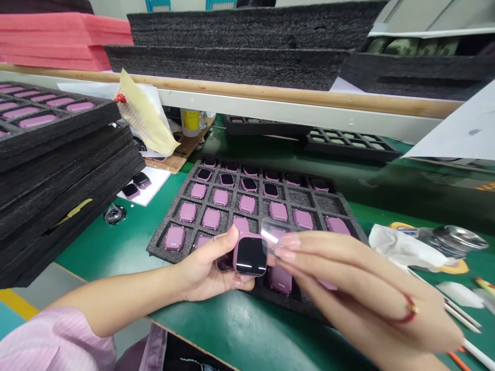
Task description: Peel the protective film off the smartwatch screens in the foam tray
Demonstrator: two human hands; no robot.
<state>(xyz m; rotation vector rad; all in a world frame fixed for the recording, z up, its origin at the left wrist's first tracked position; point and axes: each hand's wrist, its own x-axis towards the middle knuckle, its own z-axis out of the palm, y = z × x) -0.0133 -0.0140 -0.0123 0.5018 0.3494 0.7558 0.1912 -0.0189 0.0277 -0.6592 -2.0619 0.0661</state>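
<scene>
My left hand (209, 268) is closed around a purple smartwatch case (251, 256), its black screen turned up toward me. Behind it, partly covered by my fingers, a second dark-faced case (224, 262) seems to sit in the same hand. A clear protective film (270, 234) is pinched between the fingertips of my right hand (359, 278), just beside the upper right of the watch screen. Whether the film still touches the watch, I cannot tell. Beneath both hands lies a black foam tray (162, 248) with purple watch cases in its compartments, some face up, some back up.
Stacked foam trays (62, 190) rise at the left. A shelf edge (270, 103) carrying black foam crosses the back. At the right lie a white cloth (398, 247), a tape roll and several pens or tools. Two watches (135, 185) rest on white paper.
</scene>
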